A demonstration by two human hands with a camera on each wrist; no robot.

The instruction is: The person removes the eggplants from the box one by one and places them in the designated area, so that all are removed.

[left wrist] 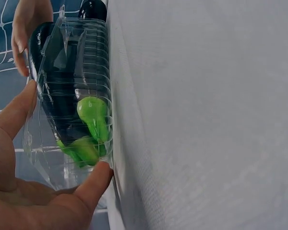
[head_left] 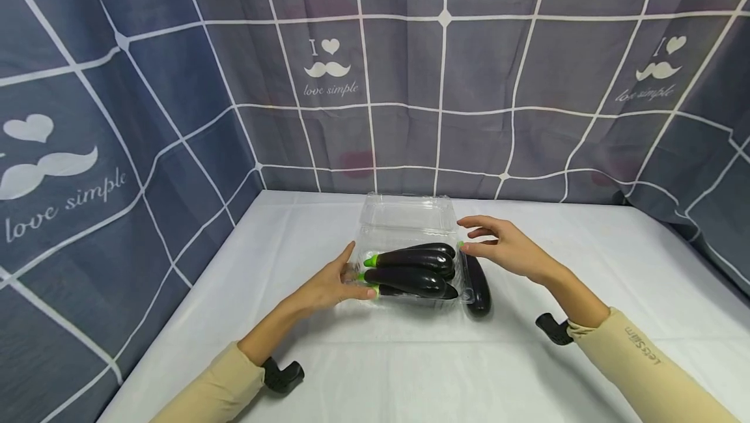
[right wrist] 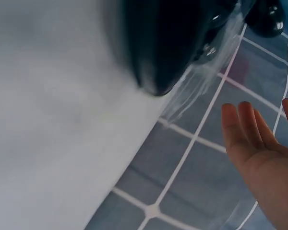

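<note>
A clear plastic clamshell box (head_left: 407, 213) stands on the table with its lid folded back. Several dark eggplants (head_left: 409, 280) lie inside, their green stems (left wrist: 92, 115) toward the left end. My left hand (head_left: 331, 285) holds that left end, thumb at the near side and fingers reaching toward the back. Another eggplant (head_left: 479, 287) lies outside, along the box's right wall. My right hand (head_left: 506, 246) hovers above that eggplant's stem end, fingers extended and nothing held; the right wrist view shows the palm and fingers (right wrist: 249, 122) apart from the eggplants.
A white cloth (head_left: 375, 371) covers the table. Grey curtains (head_left: 404, 143) with white lines hang behind the table and at both sides. A black wrist mount (head_left: 284, 375) sits under the left sleeve, and another black mount (head_left: 553, 329) under the right sleeve.
</note>
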